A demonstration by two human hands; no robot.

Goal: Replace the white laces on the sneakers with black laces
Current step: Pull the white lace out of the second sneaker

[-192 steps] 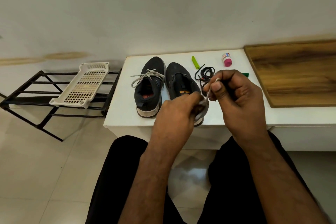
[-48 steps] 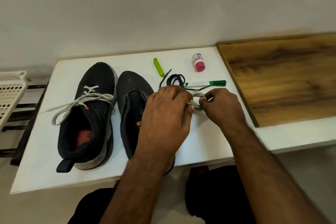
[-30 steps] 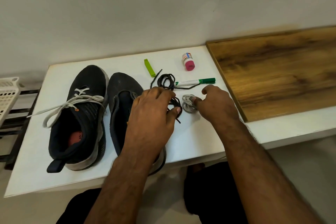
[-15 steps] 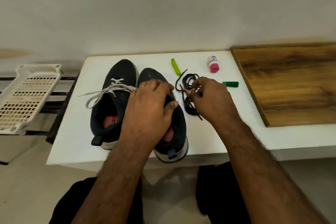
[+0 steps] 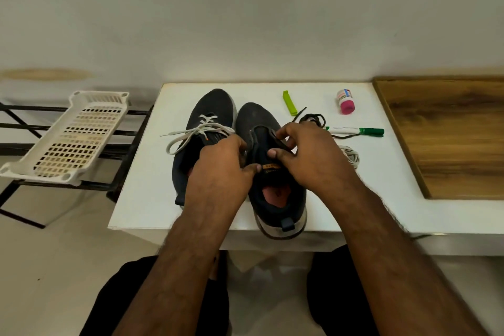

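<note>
My left hand [image 5: 222, 169] and right hand [image 5: 308, 157] are both on the unlaced sneaker [image 5: 272, 172], close together over its throat. My left fingers are curled on the left flap of the upper, thumb at the tongue label. My right thumb and fingers pinch the right flap; whether a black lace end is caught in that pinch I cannot tell.

As I judge it, I am under halfway. This shoe has no white lace in it, and a coiled white lace [image 5: 351, 157] lies on the table [image 5: 141, 199] just right of my right hand. No black lace shows through its eyelets yet. The black laces [image 5: 313, 120] lie in a loose bundle just beyond my right hand, touching the green marker [image 5: 360, 131]. The other sneaker [image 5: 201, 139], touching my left hand on its outer side, has its white lace [image 5: 191, 133] threaded and tied. So left to do: lace this shoe in black, then strip and relace the other.

Both sneakers lie parallel, long axes running straight away from me, toes toward the wall, heels at the near table edge, openings up.
</note>
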